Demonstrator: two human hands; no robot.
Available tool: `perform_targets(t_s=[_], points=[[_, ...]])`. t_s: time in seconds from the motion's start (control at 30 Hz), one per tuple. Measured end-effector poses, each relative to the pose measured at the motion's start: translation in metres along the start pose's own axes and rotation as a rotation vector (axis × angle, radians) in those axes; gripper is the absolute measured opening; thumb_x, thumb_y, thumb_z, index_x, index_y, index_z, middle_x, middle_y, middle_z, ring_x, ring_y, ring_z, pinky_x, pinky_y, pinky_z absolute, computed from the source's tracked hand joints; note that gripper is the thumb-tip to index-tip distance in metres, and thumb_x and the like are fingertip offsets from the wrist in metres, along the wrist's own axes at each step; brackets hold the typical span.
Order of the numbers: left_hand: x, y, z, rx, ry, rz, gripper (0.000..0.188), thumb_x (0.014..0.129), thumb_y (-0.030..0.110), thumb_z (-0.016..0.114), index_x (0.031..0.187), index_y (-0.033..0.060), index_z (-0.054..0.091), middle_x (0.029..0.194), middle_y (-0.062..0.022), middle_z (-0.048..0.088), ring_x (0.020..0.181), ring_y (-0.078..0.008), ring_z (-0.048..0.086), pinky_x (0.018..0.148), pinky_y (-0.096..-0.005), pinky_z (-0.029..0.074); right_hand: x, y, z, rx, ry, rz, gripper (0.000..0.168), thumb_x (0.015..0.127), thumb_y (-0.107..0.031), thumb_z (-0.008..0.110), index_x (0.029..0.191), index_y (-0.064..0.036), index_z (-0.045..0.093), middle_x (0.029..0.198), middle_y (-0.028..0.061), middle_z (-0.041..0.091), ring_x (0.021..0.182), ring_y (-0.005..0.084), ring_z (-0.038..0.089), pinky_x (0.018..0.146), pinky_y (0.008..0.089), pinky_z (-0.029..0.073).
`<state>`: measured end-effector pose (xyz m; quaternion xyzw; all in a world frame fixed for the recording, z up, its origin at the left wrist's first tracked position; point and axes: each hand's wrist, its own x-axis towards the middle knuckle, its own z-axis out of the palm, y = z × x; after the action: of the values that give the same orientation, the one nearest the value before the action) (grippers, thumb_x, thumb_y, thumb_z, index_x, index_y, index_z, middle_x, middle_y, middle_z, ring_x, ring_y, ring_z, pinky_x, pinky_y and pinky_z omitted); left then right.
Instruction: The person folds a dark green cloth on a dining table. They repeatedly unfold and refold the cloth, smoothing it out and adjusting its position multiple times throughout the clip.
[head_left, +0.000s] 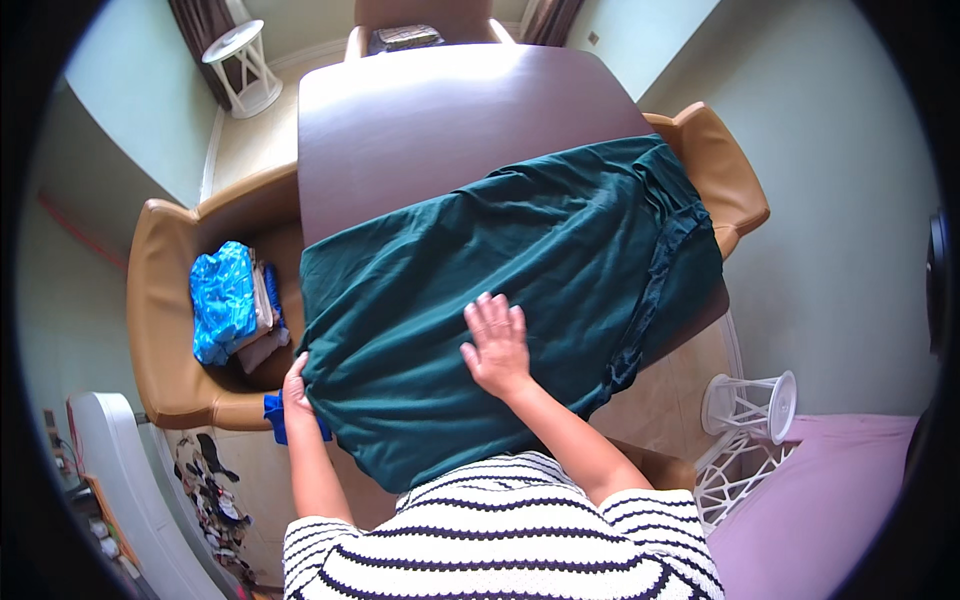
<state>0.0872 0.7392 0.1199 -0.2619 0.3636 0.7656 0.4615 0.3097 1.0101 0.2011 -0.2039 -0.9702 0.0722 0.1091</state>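
Note:
A dark green cloth garment (450, 277) lies spread over the near part of a brown table (405, 127), with wrinkles running across it. Its lower edge hangs over the table's near side against my striped top. Along its right side runs a shiny, darker green trim (652, 292). My right hand (496, 345) rests palm down on the middle of the cloth, fingers apart. At the cloth's left edge, my left hand (298, 386) grips the fabric, thumb on the near side and the other fingers mostly hidden.
A tan armchair (169, 300) at the left bears folded clothes, a bright blue printed cloth (223, 300) on top. Another tan chair (720, 165) stands at the right. White stands (750, 405) are at lower right and a white side table (244, 67) at far left.

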Motion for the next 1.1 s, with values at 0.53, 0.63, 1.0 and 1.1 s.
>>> perform_targets(t_s=[0.53, 0.63, 1.0, 1.1], points=[[0.045, 0.042, 0.003, 0.29, -0.049, 0.022, 0.05, 0.077, 0.045, 0.057, 0.11, 0.0076, 0.055, 0.112, -0.0088, 0.056, 0.102, -0.0299, 0.052, 0.089, -0.0461, 0.041, -0.047, 0.033, 0.009, 0.212, -0.043, -0.201, 0.048, 0.085, -0.031, 0.045, 0.127, -0.011, 0.037, 0.137, 0.0089, 0.029, 0.129, 0.0262, 0.021, 0.106, 0.0426, 0.01], [0.024, 0.055, 0.044, 0.267, -0.223, 0.17, 0.04, 0.082, 0.033, 0.054, 0.112, 0.0069, 0.053, 0.112, -0.0124, 0.055, 0.1, -0.0299, 0.053, 0.089, -0.0441, 0.041, -0.051, 0.04, 0.007, 0.286, -0.069, -0.175, 0.046, 0.084, -0.028, 0.047, 0.126, -0.01, 0.038, 0.136, 0.0108, 0.029, 0.129, 0.026, 0.021, 0.106, 0.0412, 0.01], [-0.045, -0.089, 0.286, 0.556, -0.217, 0.448, 0.026, 0.084, 0.009, 0.048, 0.11, 0.0056, 0.048, 0.097, -0.0073, 0.057, 0.086, -0.0195, 0.058, 0.075, -0.0299, 0.049, -0.086, 0.107, -0.026, 1.576, -0.279, 0.395, 0.045, 0.086, -0.019, 0.052, 0.127, -0.006, 0.038, 0.123, 0.0089, 0.045, 0.099, 0.0146, 0.053, 0.082, 0.0259, 0.043], [-0.031, -0.171, 0.358, 0.565, -0.292, 0.393, 0.027, 0.083, 0.005, 0.048, 0.11, 0.0053, 0.046, 0.099, -0.0053, 0.054, 0.088, -0.0175, 0.056, 0.077, -0.0299, 0.048, -0.085, 0.145, -0.043, 2.05, -0.162, 0.497, 0.05, 0.089, -0.029, 0.043, 0.131, -0.004, 0.03, 0.128, 0.0098, 0.04, 0.101, 0.0195, 0.053, 0.083, 0.0323, 0.043]])
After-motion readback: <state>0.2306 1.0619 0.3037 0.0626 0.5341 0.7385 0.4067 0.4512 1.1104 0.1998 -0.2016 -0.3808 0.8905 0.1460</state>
